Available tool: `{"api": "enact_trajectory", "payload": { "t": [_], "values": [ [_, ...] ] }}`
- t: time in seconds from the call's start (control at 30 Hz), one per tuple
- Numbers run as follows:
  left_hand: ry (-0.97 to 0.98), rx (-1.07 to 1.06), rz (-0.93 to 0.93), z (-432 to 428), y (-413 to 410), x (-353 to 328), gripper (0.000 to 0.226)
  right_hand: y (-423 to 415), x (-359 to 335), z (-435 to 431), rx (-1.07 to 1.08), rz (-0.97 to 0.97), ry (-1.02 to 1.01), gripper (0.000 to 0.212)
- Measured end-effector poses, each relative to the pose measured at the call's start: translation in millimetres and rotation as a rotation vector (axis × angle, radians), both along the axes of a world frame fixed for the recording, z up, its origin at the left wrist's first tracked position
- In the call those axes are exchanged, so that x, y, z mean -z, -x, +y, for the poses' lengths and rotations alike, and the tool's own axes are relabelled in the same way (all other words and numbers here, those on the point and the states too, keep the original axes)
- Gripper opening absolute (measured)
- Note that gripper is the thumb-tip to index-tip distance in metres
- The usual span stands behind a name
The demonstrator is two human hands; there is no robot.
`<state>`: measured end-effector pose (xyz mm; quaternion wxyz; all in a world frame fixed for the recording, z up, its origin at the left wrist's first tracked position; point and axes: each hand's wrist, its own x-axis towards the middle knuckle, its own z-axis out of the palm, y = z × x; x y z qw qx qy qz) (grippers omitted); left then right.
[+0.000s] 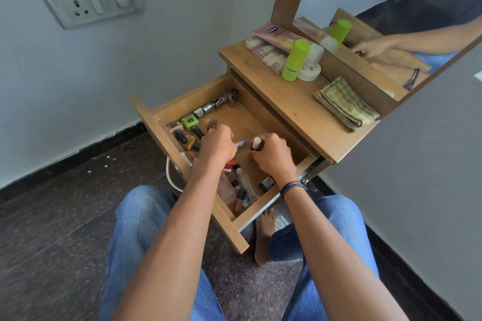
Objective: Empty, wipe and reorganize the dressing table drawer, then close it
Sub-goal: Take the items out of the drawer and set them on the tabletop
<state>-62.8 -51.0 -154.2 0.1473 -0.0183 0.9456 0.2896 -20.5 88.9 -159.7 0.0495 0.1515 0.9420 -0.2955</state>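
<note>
The wooden drawer (198, 95) of the dressing table stands pulled out, with several small cosmetics lying along its left and near sides. Inside it, my left hand (217, 144) holds a thin blue pen-like stick (241, 143). Just right of that, my right hand (272, 156) grips a small dark bottle with a pale cap (256, 144), held upright. A green nail-polish bottle (191, 122) lies at the drawer's left side. A folded checked cloth (345, 103) rests on the table top (281, 101).
On the table top stand a lime-green bottle (294, 60), a white jar (311, 66), a pink tube (276, 34) and a flat palette, all before the mirror (391, 8). A switch plate (92, 5) is on the left wall. My knees and one bare foot sit under the drawer.
</note>
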Motion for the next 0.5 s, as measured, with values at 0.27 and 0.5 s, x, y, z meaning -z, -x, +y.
{"api": "enact_trajectory", "payload": {
  "t": [0.27, 0.5],
  "values": [
    [0.033, 0.022, 0.026, -0.8, -0.5, -1.4, 0.037, -4.7, -4.3, 0.3, 0.096, 0.232, 0.054, 0.024],
    [0.028, 0.022, 0.099, -7.9, -1.3, -8.9, 0.036, -5.1, -5.0, 2.0, 0.084, 0.255, 0.103, 0.038]
  ]
}}
